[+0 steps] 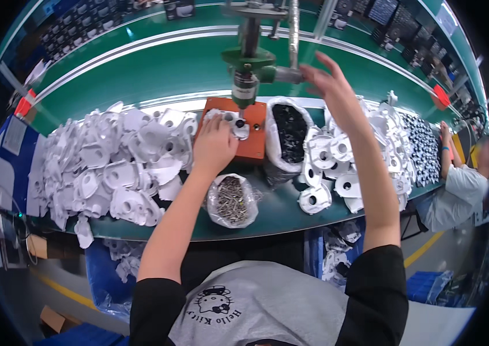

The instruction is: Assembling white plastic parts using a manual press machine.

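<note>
My left hand (215,147) rests on a white plastic part (239,128) with a dark round centre, holding it on an orange block (249,149). Some of that part is hidden under the fingers. Just above it hangs the green head of a bench press machine (247,60), its tip pointing down at the part. My right hand (331,83) is raised beside the machine's grey side handle (288,75). Its fingers are spread, and whether they touch the handle I cannot tell.
White plastic parts lie in a large heap (112,167) at left and another (348,173) at right. A bag of screws (232,202) sits near the front edge, a bag of black pieces (288,130) by the block. Small dark-and-silver pieces (420,147) cover the far right, near another person (463,187).
</note>
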A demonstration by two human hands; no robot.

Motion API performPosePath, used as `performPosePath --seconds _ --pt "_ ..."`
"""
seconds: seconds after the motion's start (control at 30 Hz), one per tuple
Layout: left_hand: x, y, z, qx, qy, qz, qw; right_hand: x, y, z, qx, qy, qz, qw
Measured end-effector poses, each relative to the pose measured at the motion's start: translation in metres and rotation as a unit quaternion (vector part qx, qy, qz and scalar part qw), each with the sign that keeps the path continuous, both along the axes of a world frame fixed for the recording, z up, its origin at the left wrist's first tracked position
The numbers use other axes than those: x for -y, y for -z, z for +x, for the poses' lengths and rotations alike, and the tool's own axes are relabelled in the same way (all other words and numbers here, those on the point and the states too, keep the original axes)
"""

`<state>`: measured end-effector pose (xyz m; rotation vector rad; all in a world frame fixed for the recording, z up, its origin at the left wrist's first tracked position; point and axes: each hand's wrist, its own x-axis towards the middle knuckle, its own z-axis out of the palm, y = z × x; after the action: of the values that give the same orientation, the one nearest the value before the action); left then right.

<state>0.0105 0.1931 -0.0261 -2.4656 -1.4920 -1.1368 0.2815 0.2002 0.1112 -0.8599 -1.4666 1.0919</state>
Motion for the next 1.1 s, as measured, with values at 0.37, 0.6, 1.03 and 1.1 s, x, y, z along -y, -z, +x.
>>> performPosePath --seconds 0.37,0.6,1.03,1.1 --pt "-0.022 -0.001 -0.010 -0.011 -0.080 -0.034 0.996 0.214 0.161 -0.005 0.427 0.318 0.084 0.843" --pt "-0.052 -0.059 -0.018 -0.162 0.112 -0.177 0.964 0.212 0.176 -0.014 0.504 0.343 0.103 0.786" --pt "-0.101 -0.084 -0.086 -0.069 -0.176 -0.174 0.966 0.211 0.175 -0.015 0.516 0.351 0.066 0.778" --pt "-0.096 -0.082 -0.102 -0.089 -0.166 -0.170 0.967 0.211 0.175 -0.016 0.504 0.357 0.085 0.782"
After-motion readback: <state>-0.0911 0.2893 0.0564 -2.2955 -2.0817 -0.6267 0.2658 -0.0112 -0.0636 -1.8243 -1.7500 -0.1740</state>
